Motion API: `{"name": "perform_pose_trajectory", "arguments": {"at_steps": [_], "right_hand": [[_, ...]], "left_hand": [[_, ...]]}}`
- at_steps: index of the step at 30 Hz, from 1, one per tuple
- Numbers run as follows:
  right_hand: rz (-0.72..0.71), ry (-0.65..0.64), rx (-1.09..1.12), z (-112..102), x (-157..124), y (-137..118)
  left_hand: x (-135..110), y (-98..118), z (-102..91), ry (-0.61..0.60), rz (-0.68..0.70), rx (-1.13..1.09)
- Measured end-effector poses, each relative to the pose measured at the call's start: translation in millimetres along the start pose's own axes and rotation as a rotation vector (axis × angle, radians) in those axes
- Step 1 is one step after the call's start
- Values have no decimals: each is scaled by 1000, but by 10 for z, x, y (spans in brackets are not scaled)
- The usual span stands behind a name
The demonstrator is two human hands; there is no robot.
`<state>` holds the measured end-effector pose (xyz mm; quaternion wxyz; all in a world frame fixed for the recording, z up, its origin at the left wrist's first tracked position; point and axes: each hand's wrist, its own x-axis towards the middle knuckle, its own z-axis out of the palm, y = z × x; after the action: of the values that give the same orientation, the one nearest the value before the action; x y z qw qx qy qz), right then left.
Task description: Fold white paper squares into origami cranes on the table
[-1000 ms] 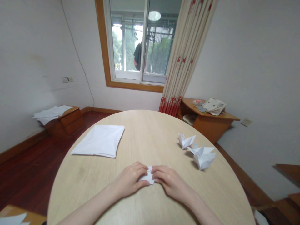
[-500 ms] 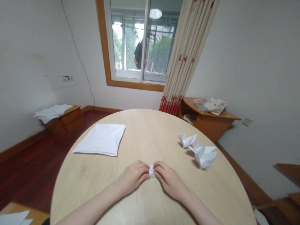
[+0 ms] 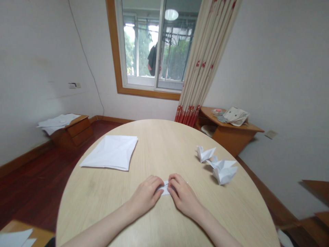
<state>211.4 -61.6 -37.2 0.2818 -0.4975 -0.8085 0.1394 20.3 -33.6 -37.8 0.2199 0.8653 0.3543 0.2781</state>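
Note:
A small piece of folded white paper lies on the round wooden table, close in front of me. My left hand grips its left side, fingers curled over the top and thumb at the near edge. At its right side my right hand pinches it the same way, the fingertips close to those of the left. Both hands cover much of the paper, so its full folded shape is hidden. Right of my hands sit folded paper birds: one paper bird farther off, and others overlapping nearer.
A stack of white paper sheets lies at the table's left. Beyond the table stand a low drawer cabinet on the left and a wooden desk with a cloth bag on the right. A curtain hangs beside the window.
My left thumb has drawn slightly back along the paper, and my right fingers have lifted a little. More of the folded paper shows between the hands. The birds and the stack stay put.

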Motion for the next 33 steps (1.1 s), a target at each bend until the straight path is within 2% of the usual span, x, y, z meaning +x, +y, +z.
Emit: {"name": "perform_pose_trajectory", "arguments": {"at_steps": [7, 11, 18, 25, 29, 33], "right_hand": [[21, 7, -78, 13, 1, -20], [58, -7, -74, -11, 18, -27], [122, -100, -84, -102, 63, 5], [160, -189, -37, -202, 99, 73], [175, -215, -12, -245, 102, 115], [146, -196, 20, -239, 85, 141]], "left_hand": [[8, 17, 6, -13, 5, 4], [26, 0, 3, -39, 14, 93], [44, 6, -69, -94, -63, 115], [71, -37, -151, -157, -78, 77], [74, -65, -173, -173, -53, 50], [48, -105, -147, -155, 57, -55]]}}
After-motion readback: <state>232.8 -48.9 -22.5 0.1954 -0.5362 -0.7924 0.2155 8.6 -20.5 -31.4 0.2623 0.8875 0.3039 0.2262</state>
